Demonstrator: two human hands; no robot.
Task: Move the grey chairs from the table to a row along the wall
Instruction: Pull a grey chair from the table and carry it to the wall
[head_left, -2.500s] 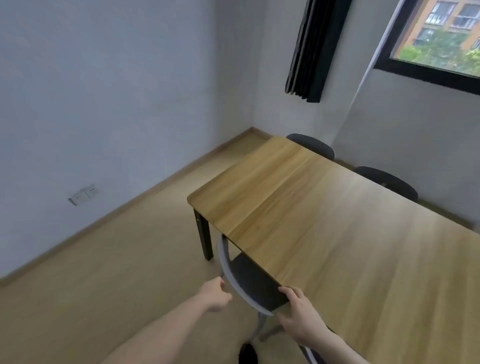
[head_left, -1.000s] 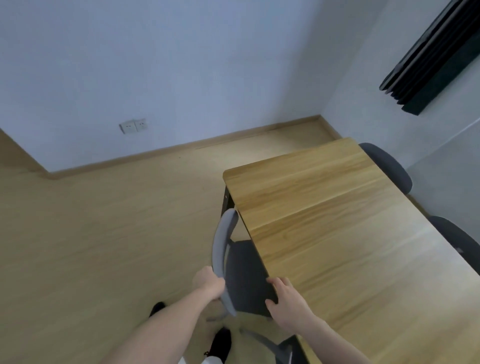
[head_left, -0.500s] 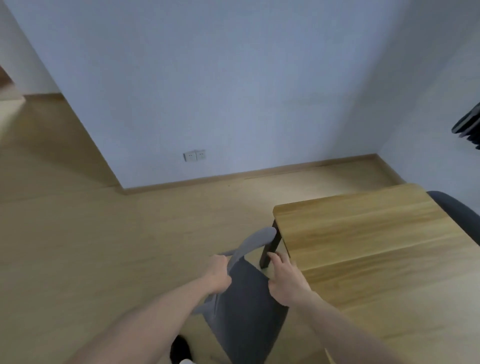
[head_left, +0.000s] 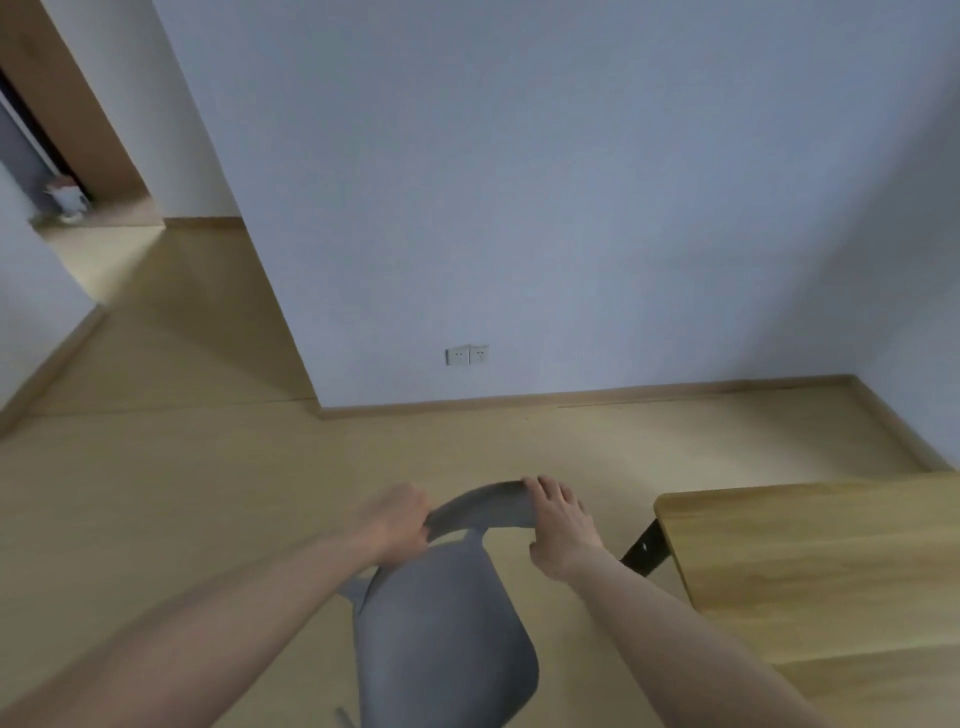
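Facing the pale wall and wood floor, tabletop at right — the grey chair sits clear of it, backrest toward the wall, left hand and right hand with fingers clamped on the backrest ends.

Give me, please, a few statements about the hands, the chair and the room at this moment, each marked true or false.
1. Both hands grip the backrest of the grey chair. True: the left hand and the right hand hold its two ends.
2. The chair is tucked under the table. False: it stands clear of the table, to its left.
3. A double socket sits low on the wall ahead. True.
4. A second chair stands against that wall. False: none shows there.
5. A doorway opens at the far left. True.
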